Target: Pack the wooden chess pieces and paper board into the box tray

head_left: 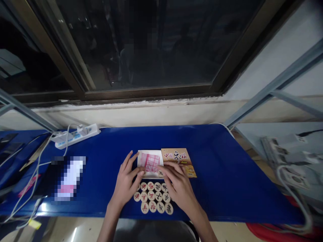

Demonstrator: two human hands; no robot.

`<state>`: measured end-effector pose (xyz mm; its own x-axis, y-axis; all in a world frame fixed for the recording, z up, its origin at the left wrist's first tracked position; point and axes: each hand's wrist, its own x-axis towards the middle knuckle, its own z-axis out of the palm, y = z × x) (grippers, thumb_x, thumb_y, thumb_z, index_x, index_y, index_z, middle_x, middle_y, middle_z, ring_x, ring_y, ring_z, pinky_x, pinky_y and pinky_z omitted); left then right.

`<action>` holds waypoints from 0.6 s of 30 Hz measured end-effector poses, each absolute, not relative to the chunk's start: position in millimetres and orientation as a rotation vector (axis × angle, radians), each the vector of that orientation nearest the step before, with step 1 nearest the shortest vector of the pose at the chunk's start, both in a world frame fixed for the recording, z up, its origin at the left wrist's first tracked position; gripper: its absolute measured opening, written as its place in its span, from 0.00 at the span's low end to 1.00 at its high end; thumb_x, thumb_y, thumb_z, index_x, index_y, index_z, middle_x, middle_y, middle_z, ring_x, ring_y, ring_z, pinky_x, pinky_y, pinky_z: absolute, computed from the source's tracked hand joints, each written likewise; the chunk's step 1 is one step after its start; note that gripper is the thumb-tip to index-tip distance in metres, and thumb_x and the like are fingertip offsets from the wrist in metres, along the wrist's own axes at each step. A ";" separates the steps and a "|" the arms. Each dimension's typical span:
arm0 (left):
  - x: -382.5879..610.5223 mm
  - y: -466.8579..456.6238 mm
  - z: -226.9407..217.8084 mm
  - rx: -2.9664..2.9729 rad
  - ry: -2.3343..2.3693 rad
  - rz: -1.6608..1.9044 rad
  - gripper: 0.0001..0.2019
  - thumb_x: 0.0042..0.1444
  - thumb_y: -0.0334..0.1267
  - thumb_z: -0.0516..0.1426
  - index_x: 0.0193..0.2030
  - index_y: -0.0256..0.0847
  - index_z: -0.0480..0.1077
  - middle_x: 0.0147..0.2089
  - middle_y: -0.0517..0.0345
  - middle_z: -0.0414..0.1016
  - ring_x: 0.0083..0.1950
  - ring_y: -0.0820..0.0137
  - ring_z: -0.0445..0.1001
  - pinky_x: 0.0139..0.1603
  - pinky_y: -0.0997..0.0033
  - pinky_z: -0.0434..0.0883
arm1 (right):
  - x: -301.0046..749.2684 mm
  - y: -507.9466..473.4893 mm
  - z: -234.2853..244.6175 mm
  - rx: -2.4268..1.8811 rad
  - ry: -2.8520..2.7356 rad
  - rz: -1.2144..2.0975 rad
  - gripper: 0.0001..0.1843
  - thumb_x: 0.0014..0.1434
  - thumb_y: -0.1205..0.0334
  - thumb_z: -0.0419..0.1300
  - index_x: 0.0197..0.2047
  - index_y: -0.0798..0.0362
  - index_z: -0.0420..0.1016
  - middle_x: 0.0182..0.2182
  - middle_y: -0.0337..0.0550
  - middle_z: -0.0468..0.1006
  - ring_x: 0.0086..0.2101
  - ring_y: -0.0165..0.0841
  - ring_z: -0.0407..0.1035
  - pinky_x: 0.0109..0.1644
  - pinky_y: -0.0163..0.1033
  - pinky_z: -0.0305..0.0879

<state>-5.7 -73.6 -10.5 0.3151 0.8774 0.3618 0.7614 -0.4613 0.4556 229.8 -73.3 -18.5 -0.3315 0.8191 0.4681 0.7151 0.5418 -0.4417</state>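
Observation:
A shallow white box point(150, 176) lies on the blue table, with a folded paper chessboard point(150, 162) printed in pink lines inside it. My left hand point(127, 179) is at the box's left side, fingers bent over its rim and thumb near the front corner. Between the fingertips of my right hand point(179, 183) is a round Chinese chess piece point(160, 173), held over the box's front right corner. Several more Chinese chess pieces point(151, 196), marked in red or black, lie in rows in front of the box, some partly hidden by my hands.
The printed box lid point(178, 156) lies against the right side of the box, partly behind my right hand. A white power strip point(78, 136) with cables sits at the back left. Nearer on the left is a phone-like object point(70, 178), blurred out. A window stands behind the table point(227, 174).

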 end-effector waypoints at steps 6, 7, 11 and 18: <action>-6.0 -72.8 -12.6 2.339 1.531 0.873 0.10 0.68 0.35 0.53 0.49 0.43 0.76 0.73 0.51 0.59 0.76 0.51 0.48 0.67 0.39 0.63 | 229.3 -75.3 -20.4 -1.229 -2.106 0.216 0.19 0.66 0.71 0.52 0.57 0.47 0.72 0.45 0.45 0.81 0.52 0.43 0.71 0.49 0.51 0.67; -5.8 -72.9 -12.3 2.342 1.521 0.868 0.10 0.68 0.36 0.54 0.49 0.43 0.75 0.73 0.50 0.59 0.76 0.51 0.48 0.68 0.39 0.63 | 229.0 -75.5 -19.8 -1.226 -2.107 0.220 0.19 0.67 0.71 0.52 0.57 0.47 0.72 0.45 0.45 0.81 0.52 0.43 0.71 0.50 0.52 0.67; -4.4 -74.2 -10.5 2.360 1.487 0.797 0.09 0.67 0.38 0.55 0.47 0.44 0.76 0.73 0.52 0.58 0.76 0.50 0.47 0.68 0.40 0.62 | 227.2 -75.6 -16.7 -1.208 -2.119 0.234 0.20 0.67 0.70 0.52 0.58 0.45 0.72 0.45 0.44 0.81 0.52 0.42 0.71 0.50 0.51 0.68; -8.7 -74.7 -9.5 2.296 1.550 0.989 0.12 0.68 0.37 0.54 0.55 0.46 0.73 0.70 0.52 0.63 0.75 0.53 0.52 0.68 0.42 0.60 | 237.7 -87.5 -25.1 -1.169 -1.943 0.161 0.20 0.66 0.69 0.55 0.59 0.46 0.72 0.50 0.44 0.80 0.53 0.40 0.71 0.55 0.52 0.69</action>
<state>-8.7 -74.7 -9.5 0.2264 0.8812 0.4149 0.7475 -0.4303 0.5060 237.7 -87.5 -25.1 -0.2113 0.7775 0.5923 0.6691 0.5568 -0.4922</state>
